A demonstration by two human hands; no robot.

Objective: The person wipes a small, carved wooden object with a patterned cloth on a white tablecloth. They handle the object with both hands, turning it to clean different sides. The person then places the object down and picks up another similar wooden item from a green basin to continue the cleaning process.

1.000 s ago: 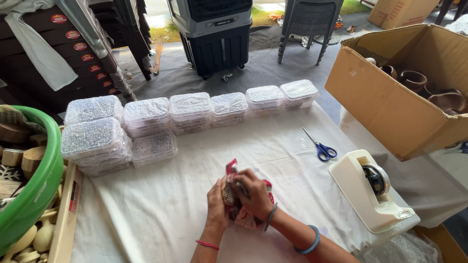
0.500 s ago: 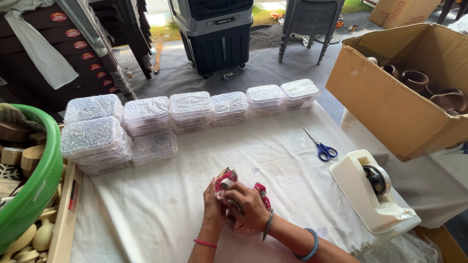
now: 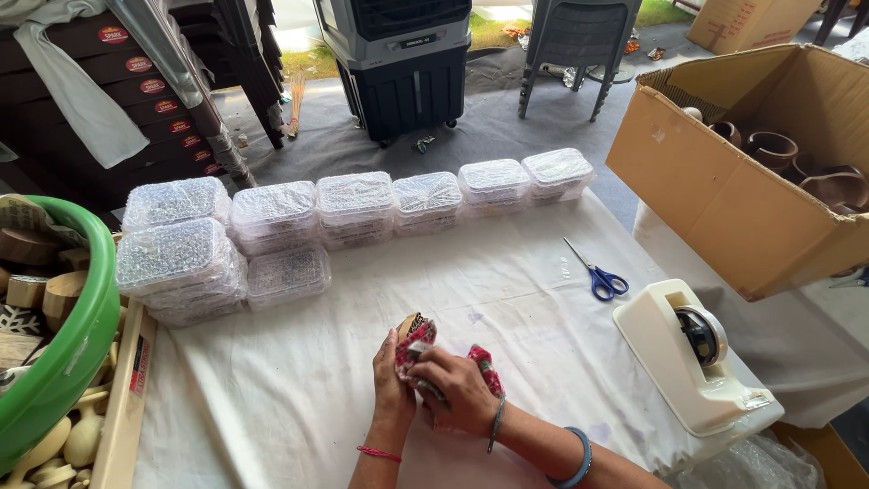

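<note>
Both of my hands work on a small round wooden object (image 3: 412, 324) partly wrapped in red patterned cloth (image 3: 482, 362), low on the white-covered table (image 3: 507, 281). My left hand (image 3: 392, 385) grips the bundle from the left side. My right hand (image 3: 457, 389) lies over it from the right, fingers pressing the cloth down. The wooden top of the object shows just above my fingers. Most of the object is hidden by cloth and hands.
Rows of clear lidded plastic boxes (image 3: 272, 217) line the table's far side. Blue-handled scissors (image 3: 597, 274) and a cream tape dispenser (image 3: 692, 358) lie at the right. A cardboard box (image 3: 742, 199) with clay pots stands right. A green tub (image 3: 68, 353) of wooden pieces sits left.
My hands and the bundle have shifted slightly lower and left on the table, and the red cloth is wrapped further round the wooden object.
</note>
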